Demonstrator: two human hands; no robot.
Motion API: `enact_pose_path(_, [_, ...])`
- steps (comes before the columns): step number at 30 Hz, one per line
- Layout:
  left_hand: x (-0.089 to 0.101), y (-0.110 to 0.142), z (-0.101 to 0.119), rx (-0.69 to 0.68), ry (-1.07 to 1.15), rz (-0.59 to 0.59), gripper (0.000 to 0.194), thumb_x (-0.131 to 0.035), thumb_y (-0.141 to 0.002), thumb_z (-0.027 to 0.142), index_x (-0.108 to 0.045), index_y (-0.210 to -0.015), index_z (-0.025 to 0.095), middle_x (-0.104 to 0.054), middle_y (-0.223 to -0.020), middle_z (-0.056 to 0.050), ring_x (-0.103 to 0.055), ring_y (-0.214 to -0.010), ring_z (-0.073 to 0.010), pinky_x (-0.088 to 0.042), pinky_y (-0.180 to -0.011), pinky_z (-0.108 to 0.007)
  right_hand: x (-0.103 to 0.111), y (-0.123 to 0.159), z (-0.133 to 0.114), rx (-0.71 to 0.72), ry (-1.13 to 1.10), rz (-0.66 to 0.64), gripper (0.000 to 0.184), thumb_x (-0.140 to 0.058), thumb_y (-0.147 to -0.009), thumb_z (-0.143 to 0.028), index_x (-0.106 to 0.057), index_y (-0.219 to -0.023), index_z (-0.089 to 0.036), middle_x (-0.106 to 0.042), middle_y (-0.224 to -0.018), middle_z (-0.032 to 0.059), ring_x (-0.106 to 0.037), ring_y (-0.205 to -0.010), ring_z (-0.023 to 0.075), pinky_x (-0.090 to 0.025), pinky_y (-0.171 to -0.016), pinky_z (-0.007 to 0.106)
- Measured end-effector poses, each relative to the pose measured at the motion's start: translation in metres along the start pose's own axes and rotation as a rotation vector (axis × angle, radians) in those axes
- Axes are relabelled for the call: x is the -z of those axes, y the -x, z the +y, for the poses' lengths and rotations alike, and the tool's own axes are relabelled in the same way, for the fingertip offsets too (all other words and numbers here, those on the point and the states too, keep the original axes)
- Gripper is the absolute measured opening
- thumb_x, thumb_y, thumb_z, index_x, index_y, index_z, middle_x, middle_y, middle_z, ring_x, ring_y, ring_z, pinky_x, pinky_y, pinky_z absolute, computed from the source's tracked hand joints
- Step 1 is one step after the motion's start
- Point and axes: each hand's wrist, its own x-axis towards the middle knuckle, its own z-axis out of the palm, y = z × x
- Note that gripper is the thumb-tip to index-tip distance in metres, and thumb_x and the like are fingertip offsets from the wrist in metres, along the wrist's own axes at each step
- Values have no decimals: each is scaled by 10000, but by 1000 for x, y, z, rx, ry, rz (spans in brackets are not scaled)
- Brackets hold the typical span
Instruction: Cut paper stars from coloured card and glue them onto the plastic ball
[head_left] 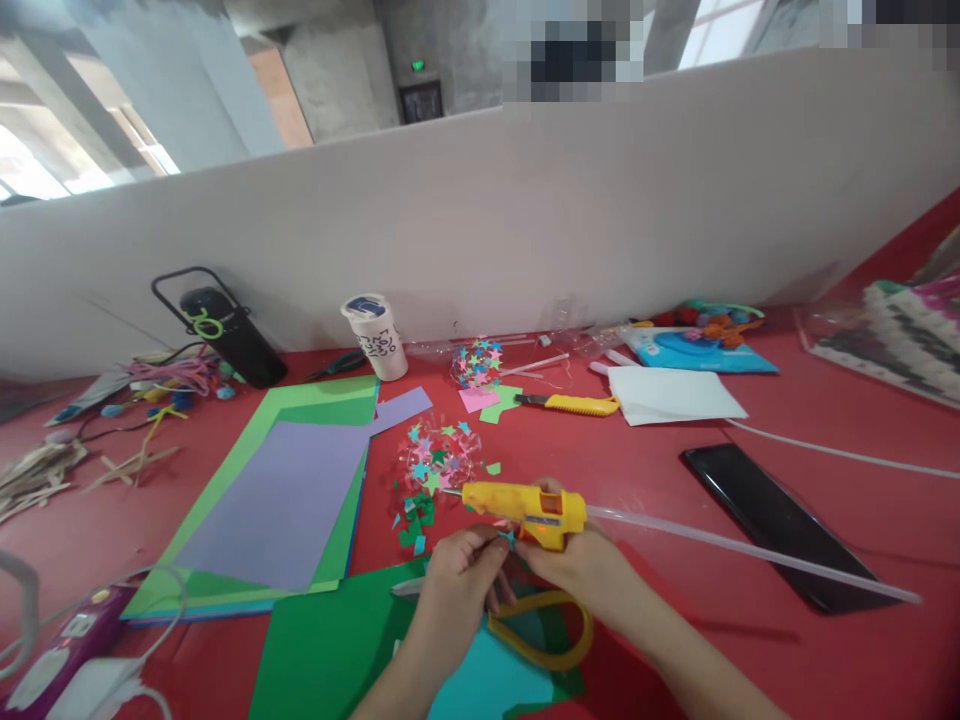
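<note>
My right hand (574,560) is wrapped round a yellow hot glue gun (495,497), its nozzle pointing left and a long clear glue stick (750,548) trailing out of its back. Close against it, my left hand (461,570) pinches a small blue paper star (508,538); the right fingertips are beside the star too. Under both hands lie yellow-handled scissors (583,640), partly hidden, on green (322,640) and blue paper (491,680). Just past the nozzle sits a clear ball covered with coloured stars (439,455), with green and blue paper scraps (416,515) beside it.
Purple paper (277,500) tops a stack of green sheets on the left. Behind stand a black bottle (240,340) and a white cup (379,340). A second starred ball (478,362), a yellow utility knife (574,404), white tissues (675,393) and a black phone (780,525) lie around.
</note>
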Motion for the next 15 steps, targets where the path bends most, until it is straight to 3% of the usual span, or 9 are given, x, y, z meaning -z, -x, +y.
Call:
enact_pose_path(7, [0,0,4,-20,-13,43,204,-559,-740,346,-601,-704,149,-514,-411,47,-472,-362,-83,-306,-375,-179,-4,1,-2,20,6,55,183,-501,-576,-274,-549,-752,-258,-638,-686,-3,-606,-624,216,-502,-640,316])
enact_pose_path(12, [1,4,13,-30,21,56,181,-590,-695,342,-582,-677,162,-567,-489,25,-508,-401,-89,-339,-386,-179,5,3,-6,-36,-122,-38,103,-562,-607,-288,-606,-676,-226,-686,-706,24,-637,-735,239,-520,-691,317])
enact_pose_path(15, [7,7,20,-43,47,82,187,-586,-692,347,-574,-654,164,-597,-530,5,-514,-411,-90,-348,-388,-183,13,3,-2,-72,-235,-117,225,-591,-674,-389,-640,-751,-183,-688,-691,37,-649,-697,221,-533,-660,316])
